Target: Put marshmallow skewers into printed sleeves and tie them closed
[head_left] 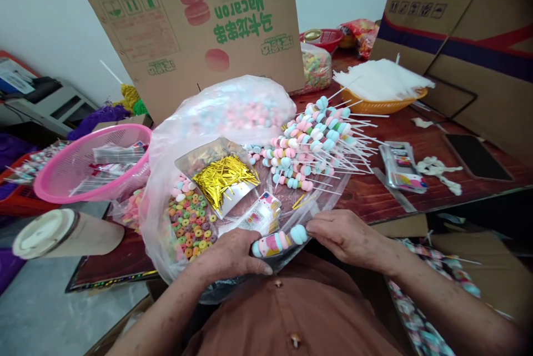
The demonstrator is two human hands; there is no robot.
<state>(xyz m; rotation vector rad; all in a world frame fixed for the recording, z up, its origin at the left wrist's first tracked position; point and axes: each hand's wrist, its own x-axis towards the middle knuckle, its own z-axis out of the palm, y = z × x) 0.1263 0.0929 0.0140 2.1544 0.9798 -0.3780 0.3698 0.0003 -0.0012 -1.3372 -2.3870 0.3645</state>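
Both hands meet close to my body over a marshmallow skewer point(278, 241) in a clear wrapper, pink, white and blue pieces showing. My left hand point(233, 256) is closed around its left end. My right hand point(343, 232) pinches the right end beside the blue piece. Just beyond lies a clear packet of gold twist ties point(224, 176), a heap of coloured ring candies point(190, 222) and small printed wrappers point(261, 212). A pile of finished marshmallow skewers point(310, 145) with white sticks lies farther out.
A big clear bag of marshmallows point(241, 109) sits behind the pile. A pink basket point(89, 164) and a paper cup point(62, 234) stand left. An orange basket of white sheets point(381, 89), a dark phone point(477, 157) and cardboard boxes point(195, 23) are at the back and right.
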